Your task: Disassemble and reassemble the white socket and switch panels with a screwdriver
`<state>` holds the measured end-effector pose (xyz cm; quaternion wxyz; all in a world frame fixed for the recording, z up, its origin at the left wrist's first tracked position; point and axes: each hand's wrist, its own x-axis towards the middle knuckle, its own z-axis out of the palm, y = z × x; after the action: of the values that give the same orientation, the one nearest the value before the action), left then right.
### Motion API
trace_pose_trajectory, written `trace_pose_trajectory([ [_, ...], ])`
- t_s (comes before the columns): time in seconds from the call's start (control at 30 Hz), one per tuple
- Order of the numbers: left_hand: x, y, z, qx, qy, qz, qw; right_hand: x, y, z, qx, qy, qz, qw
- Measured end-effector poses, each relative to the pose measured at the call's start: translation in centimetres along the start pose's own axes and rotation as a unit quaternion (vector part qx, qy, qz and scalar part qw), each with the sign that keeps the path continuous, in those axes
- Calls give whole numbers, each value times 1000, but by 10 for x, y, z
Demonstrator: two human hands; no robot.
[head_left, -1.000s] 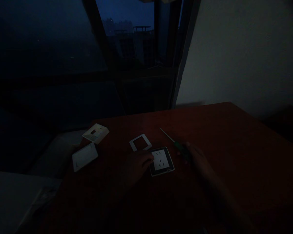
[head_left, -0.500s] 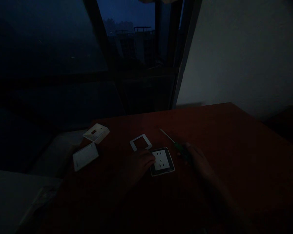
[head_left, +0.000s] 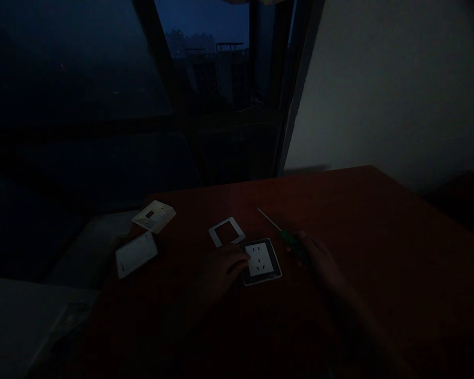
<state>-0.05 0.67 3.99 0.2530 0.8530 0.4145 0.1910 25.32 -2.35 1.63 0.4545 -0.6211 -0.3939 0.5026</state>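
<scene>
A square wall socket (head_left: 262, 260) with a white slotted face and a dark border lies on the table. At its left edge, my left hand (head_left: 224, 266) has its fingers and thumb closed on the socket. My right hand (head_left: 318, 258) is wrapped round the green handle of a screwdriver (head_left: 282, 232), to the right of the socket. The metal shaft points away to the upper left, apart from the socket. Just behind my left hand lies a thin white square frame (head_left: 216, 237). Darkness hides much of both hands.
On the left of the reddish-brown table (head_left: 324, 202) are a white box-like piece with a small cutout (head_left: 155, 216) and a pale rectangular piece (head_left: 136, 255). A dark-framed window (head_left: 185, 113) stands behind the table, with a pale wall (head_left: 379, 89) at the right.
The whole view has shifted slightly. My left thumb and fingers look a little further apart at the socket's edge. The screwdriver stays in my right hand.
</scene>
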Motion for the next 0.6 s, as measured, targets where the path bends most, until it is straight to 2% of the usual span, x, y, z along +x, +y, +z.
trace_pose_trajectory([
  [0.4, 1, 1, 1, -9, 9, -45, 999, -2, -4, 0, -16, 4, 9, 1000],
  [0.6, 2, 0, 4, -20, 19, -66, 997, 2, 3, -1, -18, -9, 2, 1000],
])
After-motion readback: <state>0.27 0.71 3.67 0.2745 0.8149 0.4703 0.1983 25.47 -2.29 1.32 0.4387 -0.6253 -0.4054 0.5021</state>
